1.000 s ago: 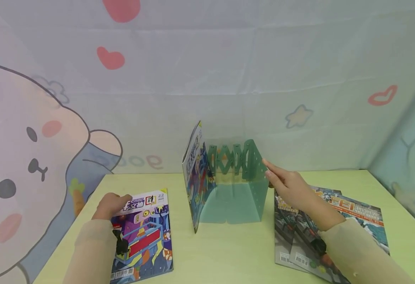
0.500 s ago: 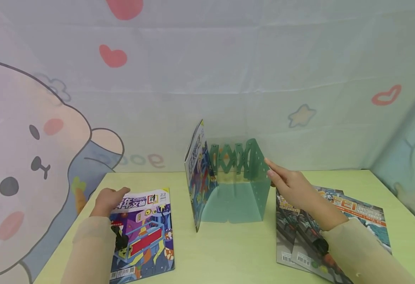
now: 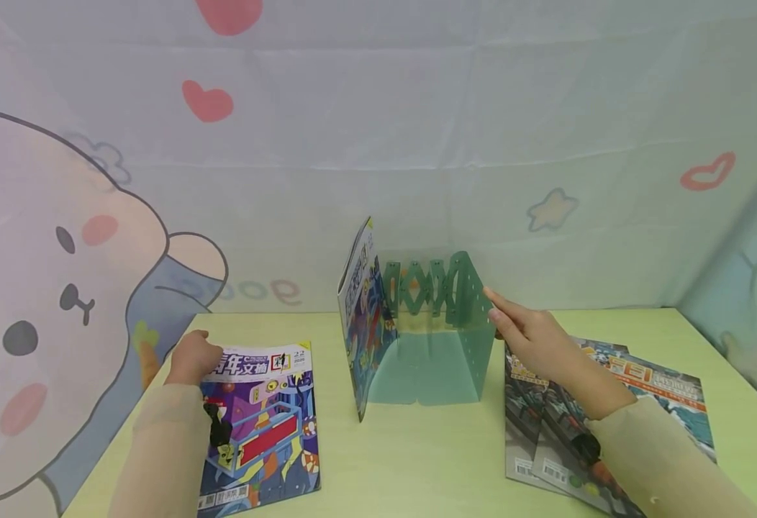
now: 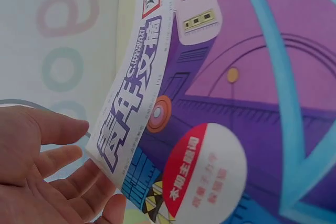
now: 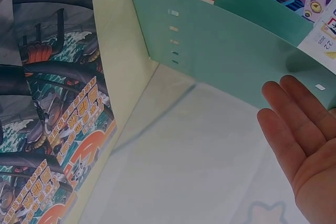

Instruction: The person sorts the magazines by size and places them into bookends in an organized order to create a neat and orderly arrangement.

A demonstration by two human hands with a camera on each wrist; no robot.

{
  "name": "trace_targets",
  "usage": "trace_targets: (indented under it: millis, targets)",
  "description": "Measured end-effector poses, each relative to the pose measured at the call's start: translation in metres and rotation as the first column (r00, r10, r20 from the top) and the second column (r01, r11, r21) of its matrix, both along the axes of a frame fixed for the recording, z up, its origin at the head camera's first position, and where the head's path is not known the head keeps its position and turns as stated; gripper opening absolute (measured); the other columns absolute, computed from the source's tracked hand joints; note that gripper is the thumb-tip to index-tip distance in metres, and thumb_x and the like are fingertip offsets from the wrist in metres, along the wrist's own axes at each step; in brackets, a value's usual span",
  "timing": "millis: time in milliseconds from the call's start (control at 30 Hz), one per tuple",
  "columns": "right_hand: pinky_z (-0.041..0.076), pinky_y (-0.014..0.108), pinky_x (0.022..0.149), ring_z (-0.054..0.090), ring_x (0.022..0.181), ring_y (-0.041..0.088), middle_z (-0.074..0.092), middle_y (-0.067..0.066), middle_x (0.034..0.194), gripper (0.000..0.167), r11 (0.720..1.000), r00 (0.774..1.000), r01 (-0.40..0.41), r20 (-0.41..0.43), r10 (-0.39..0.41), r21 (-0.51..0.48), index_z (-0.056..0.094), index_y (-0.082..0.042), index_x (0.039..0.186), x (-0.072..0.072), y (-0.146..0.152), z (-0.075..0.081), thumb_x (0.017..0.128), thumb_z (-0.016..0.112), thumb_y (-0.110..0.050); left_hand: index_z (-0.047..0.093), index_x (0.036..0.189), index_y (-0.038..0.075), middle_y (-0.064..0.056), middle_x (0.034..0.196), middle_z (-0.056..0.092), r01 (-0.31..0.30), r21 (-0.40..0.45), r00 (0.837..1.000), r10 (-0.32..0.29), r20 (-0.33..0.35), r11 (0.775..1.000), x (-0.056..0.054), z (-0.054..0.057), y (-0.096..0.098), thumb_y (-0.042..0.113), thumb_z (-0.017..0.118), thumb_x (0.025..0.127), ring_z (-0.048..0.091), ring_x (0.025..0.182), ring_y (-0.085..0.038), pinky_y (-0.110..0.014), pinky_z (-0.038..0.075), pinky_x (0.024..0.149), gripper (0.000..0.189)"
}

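Looks like the pick-up step: left hand point(image 3: 194, 357) is at the far-left corner of the flat magazine point(image 3: 262, 439), left of the rack point(image 3: 417, 370). Fingers loosely spread, no firm pinch; contact unclear. Right hand point(image 3: 540, 345) holds nothing, fingers extended at the rack's right panel, probably steadying it; can't confirm touch. Another magazine point(image 3: 357, 316) stands at the rack's left side. Next move likely needs thumb over corner, lift, turn upright, room beside the standing one.

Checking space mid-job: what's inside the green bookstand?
A magazine stands on edge at the left; to its right the bookstand's base shows. The magazine covers the left wall; anything behind is hidden.
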State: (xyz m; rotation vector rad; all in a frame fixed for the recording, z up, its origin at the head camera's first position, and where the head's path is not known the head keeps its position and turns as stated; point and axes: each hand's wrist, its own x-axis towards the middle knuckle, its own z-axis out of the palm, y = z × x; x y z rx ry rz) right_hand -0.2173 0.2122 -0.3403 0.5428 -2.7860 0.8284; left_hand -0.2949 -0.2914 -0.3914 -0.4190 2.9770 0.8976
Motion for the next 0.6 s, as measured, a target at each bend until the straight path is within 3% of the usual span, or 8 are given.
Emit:
trace_targets:
  millis: [133,367,600]
  targets:
    - [0.038,0.03,0.056,0.029,0.041,0.011,0.042,0.0,0.053,0.053,1.0,1.0,-0.004,-0.003,0.004,0.001,0.025,-0.018,0.151,0.0,0.0,0.001,0.103,0.031,-0.039,0.035,0.135,-0.019,-0.038,0.133,0.04,0.061,-0.037,0.998,-0.061,0.004,0.997,-0.003,0.006,-0.001,0.001,0.039,0.081,0.045,0.116,-0.051,-0.056,0.036,0.101,0.057]
    - [0.039,0.032,0.061,0.042,0.051,0.011,0.065,0.006,0.086,0.053,1.0,1.0,-0.018,-0.005,0.018,-0.001,0.025,-0.015,0.151,0.0,0.001,0.003,0.103,0.032,-0.036,0.043,0.132,-0.014,-0.037,0.123,0.05,0.073,-0.045,0.996,-0.071,0.051,0.996,-0.003,0.012,0.001,0.0,0.04,0.085,0.048,0.108,-0.047,-0.053,0.042,0.094,0.049]
    - [0.039,0.033,0.061,0.041,0.051,0.013,0.062,0.005,0.081,0.053,1.0,1.0,-0.006,0.023,0.006,-0.008,0.024,-0.018,0.151,0.0,0.001,0.003,0.103,0.032,-0.039,0.051,0.12,-0.015,-0.035,0.112,0.055,0.108,-0.088,0.994,-0.105,0.035,0.99,-0.001,0.014,0.003,-0.002,0.044,0.083,0.053,0.097,-0.042,-0.05,0.045,0.087,0.04]
